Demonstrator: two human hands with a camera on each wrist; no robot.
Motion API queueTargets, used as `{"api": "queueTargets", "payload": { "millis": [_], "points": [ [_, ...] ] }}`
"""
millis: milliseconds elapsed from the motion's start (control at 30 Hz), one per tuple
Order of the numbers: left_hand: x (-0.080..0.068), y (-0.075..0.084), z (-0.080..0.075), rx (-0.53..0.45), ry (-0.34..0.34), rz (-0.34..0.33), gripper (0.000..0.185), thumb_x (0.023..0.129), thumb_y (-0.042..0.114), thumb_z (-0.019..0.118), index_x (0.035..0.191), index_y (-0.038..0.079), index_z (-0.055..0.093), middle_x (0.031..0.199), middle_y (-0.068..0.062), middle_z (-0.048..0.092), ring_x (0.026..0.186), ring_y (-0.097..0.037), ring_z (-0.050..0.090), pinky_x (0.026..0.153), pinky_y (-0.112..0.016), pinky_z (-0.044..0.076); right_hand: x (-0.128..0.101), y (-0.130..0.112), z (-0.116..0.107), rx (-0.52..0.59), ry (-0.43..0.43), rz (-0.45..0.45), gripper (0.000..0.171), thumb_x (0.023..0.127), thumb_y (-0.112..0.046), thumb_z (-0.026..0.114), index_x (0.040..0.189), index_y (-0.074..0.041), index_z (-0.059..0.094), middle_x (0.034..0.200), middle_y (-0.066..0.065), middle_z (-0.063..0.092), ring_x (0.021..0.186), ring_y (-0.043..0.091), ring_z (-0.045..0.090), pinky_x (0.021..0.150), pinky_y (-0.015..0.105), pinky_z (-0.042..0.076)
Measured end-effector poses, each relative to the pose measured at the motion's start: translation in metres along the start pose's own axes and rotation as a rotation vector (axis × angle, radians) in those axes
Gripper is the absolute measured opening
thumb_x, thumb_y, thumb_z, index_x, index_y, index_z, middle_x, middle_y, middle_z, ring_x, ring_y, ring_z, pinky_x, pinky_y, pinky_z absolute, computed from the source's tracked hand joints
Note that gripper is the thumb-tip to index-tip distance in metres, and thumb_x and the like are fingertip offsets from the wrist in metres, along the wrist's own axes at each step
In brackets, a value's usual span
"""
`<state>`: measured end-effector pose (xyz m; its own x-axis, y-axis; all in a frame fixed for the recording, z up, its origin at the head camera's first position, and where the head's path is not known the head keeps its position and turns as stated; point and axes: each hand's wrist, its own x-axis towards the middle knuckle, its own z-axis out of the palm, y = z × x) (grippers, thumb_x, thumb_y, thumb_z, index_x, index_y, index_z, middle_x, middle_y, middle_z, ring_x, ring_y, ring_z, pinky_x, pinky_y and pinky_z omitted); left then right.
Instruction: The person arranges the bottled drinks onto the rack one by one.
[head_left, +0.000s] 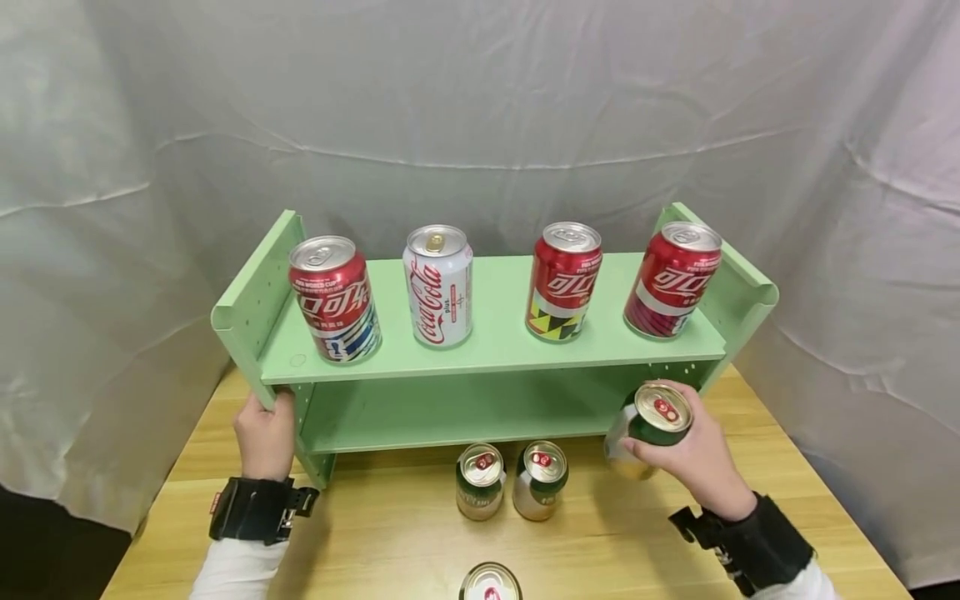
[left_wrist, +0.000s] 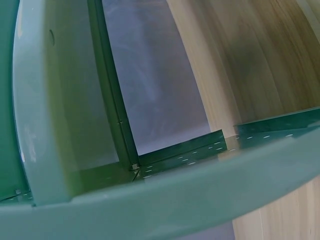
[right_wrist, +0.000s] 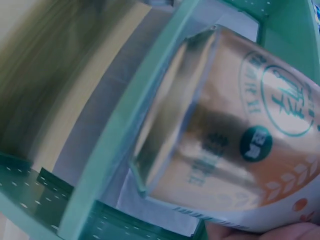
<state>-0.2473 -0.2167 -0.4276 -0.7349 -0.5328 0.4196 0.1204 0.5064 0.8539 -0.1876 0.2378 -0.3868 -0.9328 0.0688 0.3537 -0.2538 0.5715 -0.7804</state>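
Observation:
My right hand (head_left: 697, 450) grips a green and gold beer can (head_left: 649, 425), tilted, at the right front of the green two-tier shelf (head_left: 480, 358). In the right wrist view the can's gold side (right_wrist: 240, 130) fills much of the picture, its base close to the lower board's edge. My left hand (head_left: 267, 433) holds the shelf's left side panel (head_left: 251, 308) just under the upper board, its fingertips hidden behind the panel. The left wrist view shows the shelf frame (left_wrist: 150, 205) and no part of the hand.
On the upper board stand a red cola can (head_left: 335, 298), a white cola can (head_left: 438, 286) and two more red ones (head_left: 564, 282). Two green and gold cans (head_left: 481, 481) stand before the shelf; another can (head_left: 491, 583) is nearer me. Grey cloth (head_left: 480, 125) hangs behind.

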Motion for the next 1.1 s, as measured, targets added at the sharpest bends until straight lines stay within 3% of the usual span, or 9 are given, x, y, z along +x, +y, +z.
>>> {"api": "queueTargets", "payload": {
  "millis": [167, 333, 600, 867, 1100],
  "points": [
    [0.000, 0.000, 0.001, 0.008, 0.010, 0.022, 0.016, 0.089, 0.008, 0.047, 0.074, 0.003, 0.048, 0.053, 0.003, 0.034, 0.049, -0.006, 0.034, 0.048, -0.021, 0.027, 0.013, 0.001, -0.002, -0.008, 0.023, 0.014, 0.071, 0.063, -0.003, 0.083, 0.124, -0.001, 0.046, 0.099, -0.015, 0.053, 0.089, -0.005, 0.051, 0.075, 0.012, 0.043],
    [0.000, 0.002, 0.001, 0.020, 0.007, 0.031, 0.017, 0.089, 0.008, 0.047, 0.072, 0.004, 0.046, 0.053, 0.003, 0.034, 0.049, -0.007, 0.034, 0.048, -0.021, 0.028, 0.024, 0.006, -0.001, 0.068, 0.020, 0.044, 0.067, 0.064, 0.001, 0.081, 0.121, 0.002, 0.045, 0.097, -0.015, 0.054, 0.087, -0.002, 0.053, 0.074, 0.014, 0.045],
    [0.001, 0.002, 0.001, 0.019, 0.030, 0.060, 0.020, 0.087, 0.005, 0.048, 0.067, 0.005, 0.043, 0.052, 0.004, 0.035, 0.049, -0.006, 0.034, 0.048, -0.021, 0.027, 0.038, 0.008, 0.007, 0.063, 0.028, 0.063, 0.071, 0.068, -0.003, 0.080, 0.126, 0.004, 0.040, 0.109, 0.010, 0.053, 0.088, -0.001, 0.051, 0.074, 0.016, 0.045],
    [0.000, 0.001, 0.002, 0.010, 0.015, 0.050, 0.018, 0.088, 0.007, 0.048, 0.071, 0.003, 0.047, 0.054, 0.002, 0.036, 0.050, -0.007, 0.036, 0.048, -0.021, 0.028, 0.049, 0.013, 0.009, 0.082, 0.035, 0.038, 0.066, 0.069, 0.000, 0.078, 0.123, 0.003, 0.041, 0.103, 0.002, 0.053, 0.084, -0.001, 0.055, 0.071, 0.017, 0.048],
    [0.001, 0.000, 0.000, -0.004, 0.025, 0.075, 0.013, 0.087, 0.005, 0.049, 0.075, 0.000, 0.051, 0.054, 0.002, 0.037, 0.049, -0.006, 0.035, 0.048, -0.020, 0.029, 0.055, 0.020, 0.013, 0.243, 0.033, 0.054, 0.067, 0.067, 0.011, 0.073, 0.123, -0.009, 0.043, 0.107, -0.010, 0.052, 0.094, 0.000, 0.054, 0.077, 0.015, 0.047]
  ]
}}
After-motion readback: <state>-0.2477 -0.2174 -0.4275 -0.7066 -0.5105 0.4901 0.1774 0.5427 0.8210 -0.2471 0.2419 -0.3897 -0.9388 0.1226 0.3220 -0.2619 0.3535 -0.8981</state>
